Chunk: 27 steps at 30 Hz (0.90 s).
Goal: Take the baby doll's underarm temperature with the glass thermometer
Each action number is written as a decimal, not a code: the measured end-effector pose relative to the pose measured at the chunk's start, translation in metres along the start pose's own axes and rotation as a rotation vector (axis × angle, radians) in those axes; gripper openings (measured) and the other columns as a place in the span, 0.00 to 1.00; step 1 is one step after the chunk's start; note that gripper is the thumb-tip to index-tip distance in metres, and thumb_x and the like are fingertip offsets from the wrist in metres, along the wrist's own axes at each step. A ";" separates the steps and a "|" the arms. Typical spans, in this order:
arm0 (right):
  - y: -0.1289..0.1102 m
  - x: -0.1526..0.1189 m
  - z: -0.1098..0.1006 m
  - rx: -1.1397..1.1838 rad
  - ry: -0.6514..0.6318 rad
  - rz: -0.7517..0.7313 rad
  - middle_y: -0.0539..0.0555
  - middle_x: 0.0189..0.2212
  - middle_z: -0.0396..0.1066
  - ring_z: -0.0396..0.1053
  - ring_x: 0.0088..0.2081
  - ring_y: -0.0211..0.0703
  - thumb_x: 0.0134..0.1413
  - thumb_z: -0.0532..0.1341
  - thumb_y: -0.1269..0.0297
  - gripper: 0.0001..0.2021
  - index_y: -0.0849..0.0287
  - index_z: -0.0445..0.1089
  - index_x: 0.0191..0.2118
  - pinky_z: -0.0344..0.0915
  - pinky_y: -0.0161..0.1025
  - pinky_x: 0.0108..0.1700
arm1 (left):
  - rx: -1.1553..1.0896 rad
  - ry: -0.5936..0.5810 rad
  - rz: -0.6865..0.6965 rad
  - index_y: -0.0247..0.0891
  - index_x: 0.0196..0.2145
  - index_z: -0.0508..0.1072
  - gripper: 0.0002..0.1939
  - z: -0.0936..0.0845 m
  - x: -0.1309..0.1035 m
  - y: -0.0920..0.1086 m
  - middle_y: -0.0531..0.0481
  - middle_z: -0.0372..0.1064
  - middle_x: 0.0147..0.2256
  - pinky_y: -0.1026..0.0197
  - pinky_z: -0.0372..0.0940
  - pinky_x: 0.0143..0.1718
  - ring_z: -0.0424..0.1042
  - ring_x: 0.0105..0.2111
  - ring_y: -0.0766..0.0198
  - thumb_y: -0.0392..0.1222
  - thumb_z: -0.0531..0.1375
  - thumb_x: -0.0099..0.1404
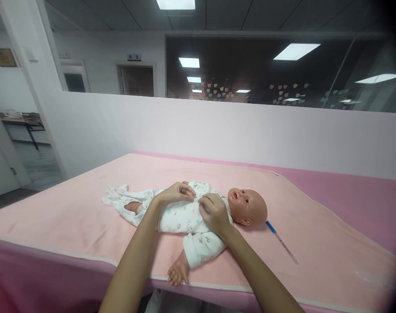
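Observation:
A baby doll (248, 208) lies on its back, its head to the right. It wears white baby clothes (181, 219) with a small coloured print. Over the doll's chest, my left hand (176, 192) is closed, its fingertips pinching the front of the clothes. My right hand (214, 211) is closed opposite it, fingers curled onto the same front, close to the left fingertips. The exact spot of fabric between the fingers is hidden. One doll hand (179, 268) sticks out of its sleeve toward the near edge. The trouser legs lie loose and crumpled at the left.
A blue-capped stick like a pen or thermometer (281, 241) lies right of the doll's head. A peach sheet (70, 208) covers the table over a pink cloth (354, 200). A white low wall (217, 130) stands behind, with dark glass above it.

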State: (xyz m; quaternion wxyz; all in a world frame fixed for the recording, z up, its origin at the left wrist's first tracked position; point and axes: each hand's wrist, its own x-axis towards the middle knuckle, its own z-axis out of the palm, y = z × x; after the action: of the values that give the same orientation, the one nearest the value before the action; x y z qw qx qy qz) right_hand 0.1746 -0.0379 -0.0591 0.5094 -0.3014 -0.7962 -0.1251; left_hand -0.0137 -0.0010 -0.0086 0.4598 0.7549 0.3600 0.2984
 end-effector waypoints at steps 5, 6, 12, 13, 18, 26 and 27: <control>-0.010 0.004 0.000 -0.026 -0.052 -0.052 0.53 0.32 0.66 0.61 0.35 0.42 0.48 0.52 0.77 0.10 0.57 0.66 0.30 0.58 0.40 0.38 | -0.016 -0.062 -0.044 0.34 0.35 0.75 0.15 -0.010 -0.006 -0.006 0.50 0.72 0.27 0.65 0.60 0.32 0.69 0.29 0.66 0.43 0.64 0.49; -0.012 0.006 0.002 -0.032 -0.090 -0.079 0.53 0.32 0.66 0.61 0.36 0.43 0.48 0.52 0.77 0.09 0.57 0.66 0.30 0.58 0.41 0.39 | -0.037 -0.064 -0.034 0.34 0.35 0.75 0.15 -0.011 -0.007 -0.007 0.50 0.72 0.27 0.66 0.60 0.32 0.68 0.29 0.66 0.43 0.63 0.50; -0.022 0.023 0.019 -0.127 -0.258 -0.114 0.54 0.30 0.65 0.60 0.33 0.43 0.51 0.54 0.71 0.04 0.59 0.65 0.32 0.57 0.41 0.37 | -0.127 -0.053 -0.014 0.32 0.40 0.73 0.18 -0.012 -0.009 -0.012 0.50 0.71 0.28 0.66 0.60 0.31 0.68 0.28 0.66 0.42 0.63 0.50; -0.022 0.024 0.022 -0.127 -0.256 -0.081 0.54 0.30 0.65 0.60 0.33 0.43 0.52 0.54 0.70 0.03 0.59 0.65 0.31 0.57 0.41 0.36 | -0.132 -0.043 -0.015 0.32 0.41 0.72 0.19 -0.013 -0.009 -0.013 0.49 0.71 0.28 0.65 0.60 0.32 0.68 0.29 0.66 0.41 0.63 0.50; -0.021 0.024 0.027 -0.080 -0.263 0.013 0.52 0.30 0.64 0.61 0.33 0.41 0.56 0.53 0.68 0.05 0.58 0.65 0.31 0.58 0.38 0.37 | -0.157 -0.004 -0.003 0.32 0.39 0.72 0.17 -0.014 -0.010 -0.016 0.49 0.71 0.29 0.65 0.60 0.33 0.68 0.29 0.66 0.39 0.63 0.51; -0.025 0.020 0.028 -0.035 -0.225 0.115 0.53 0.33 0.64 0.62 0.35 0.41 0.56 0.52 0.69 0.04 0.58 0.63 0.33 0.59 0.38 0.38 | -0.192 0.047 0.008 0.32 0.37 0.73 0.15 -0.014 -0.008 -0.012 0.49 0.73 0.28 0.64 0.61 0.35 0.70 0.30 0.65 0.38 0.65 0.48; -0.024 0.019 0.029 -0.028 -0.218 0.130 0.52 0.32 0.64 0.62 0.35 0.41 0.55 0.53 0.69 0.02 0.58 0.62 0.33 0.59 0.38 0.38 | -0.197 0.050 -0.002 0.32 0.37 0.73 0.16 -0.014 -0.008 -0.012 0.48 0.74 0.28 0.64 0.61 0.35 0.70 0.30 0.65 0.38 0.65 0.48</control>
State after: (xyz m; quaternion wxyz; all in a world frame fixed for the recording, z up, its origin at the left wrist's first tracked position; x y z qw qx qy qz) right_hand 0.1328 -0.0358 -0.0527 0.4227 -0.3713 -0.8238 -0.0696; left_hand -0.0322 0.0031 -0.0145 0.5230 0.6981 0.3409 0.3505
